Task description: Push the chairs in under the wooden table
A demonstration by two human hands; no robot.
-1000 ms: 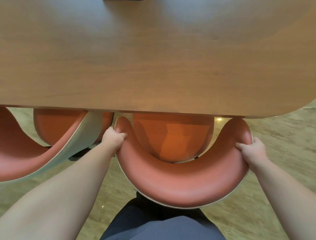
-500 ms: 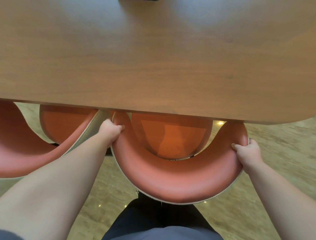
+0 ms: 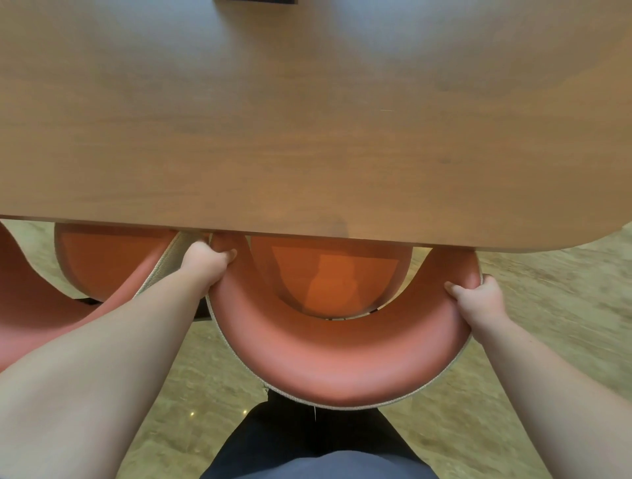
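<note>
A wide wooden table [image 3: 307, 136] fills the upper half of the view. Directly below me is an orange chair [image 3: 342, 366] with a curved backrest; part of its seat lies under the table's near edge. My left hand [image 3: 205, 265] grips the left end of the backrest and my right hand [image 3: 478, 301] grips the right end. A second orange chair [image 3: 102, 266] stands to the left, its seat partly under the table and its backrest touching my left hand's side.
Beige stone floor [image 3: 547, 307] shows to the right of and below the chairs. My dark trousers [image 3: 307, 444] are just behind the backrest. A dark object [image 3: 256, 1] sits at the far table edge.
The chair has slid forward toward the table with both hands on it; more of its seat is hidden under the table edge, and the left backrest tip reaches the edge.
</note>
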